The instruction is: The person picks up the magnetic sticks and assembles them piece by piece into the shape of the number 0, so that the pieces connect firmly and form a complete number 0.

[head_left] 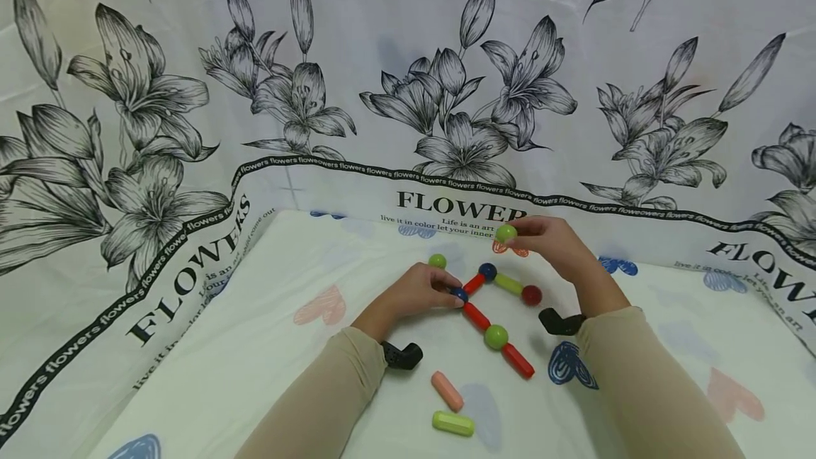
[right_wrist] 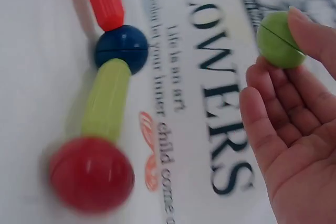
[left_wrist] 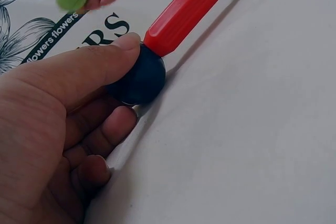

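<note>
My left hand (head_left: 417, 295) pinches a dark blue ball (left_wrist: 139, 80) between thumb and fingers, low over the cloth. From that ball one red stick (head_left: 476, 316) runs toward me to a green ball (head_left: 496, 336), with another red stick (head_left: 518, 360) beyond it. A further red stick (head_left: 474, 283) leads away to a second blue ball (right_wrist: 122, 49). That one joins a yellow-green stick (right_wrist: 106, 98) ending in a red ball (right_wrist: 92, 175). Raised behind the pieces, my right hand (head_left: 553, 246) holds a loose green ball (right_wrist: 281, 39) by thumb and fingertips.
Another green ball (head_left: 437, 261) sits just behind my left hand. A pink stick (head_left: 448, 391) and a yellow-green stick (head_left: 453, 423) lie loose nearer me. The white cloth (head_left: 255, 346) has printed hearts, and a flower-printed curtain (head_left: 357, 91) rises at the back.
</note>
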Available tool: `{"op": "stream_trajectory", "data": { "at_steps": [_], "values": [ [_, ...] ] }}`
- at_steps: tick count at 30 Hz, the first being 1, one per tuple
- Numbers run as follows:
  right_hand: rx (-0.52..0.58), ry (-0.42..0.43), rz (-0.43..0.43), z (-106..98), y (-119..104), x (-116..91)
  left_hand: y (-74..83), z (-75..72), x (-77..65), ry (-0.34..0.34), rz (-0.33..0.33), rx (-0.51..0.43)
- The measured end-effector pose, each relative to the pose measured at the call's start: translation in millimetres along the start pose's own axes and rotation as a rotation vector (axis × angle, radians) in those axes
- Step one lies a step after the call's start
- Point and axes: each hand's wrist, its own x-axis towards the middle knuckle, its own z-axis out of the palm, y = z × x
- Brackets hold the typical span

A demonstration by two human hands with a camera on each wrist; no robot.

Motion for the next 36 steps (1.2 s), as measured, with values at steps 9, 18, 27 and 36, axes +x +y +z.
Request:
{"op": "stream_trajectory", "data": {
  "at_steps": [9, 18, 27, 36],
  "values": [
    [0.015, 0.076, 0.084, -24, 43, -63, 3.1, -3.4, -1.0, 0.002, 0.001, 0.015],
    [-0.049, 0.046, 0.151, -26, 67, -86, 4.3, -4.2, -1.0, 0.005, -0.004, 0.010],
    [-0.077, -0.182, 0.125, -15, 58, -108, 5.6, -3.1, -1.3, 0.010, -0.010, 0.015],
    [-0.184, -0.526, 0.000, 10, 55, -128, 3.3, 0.0, -1.2, 0.006, -0.023, 0.016]
  ]
}}
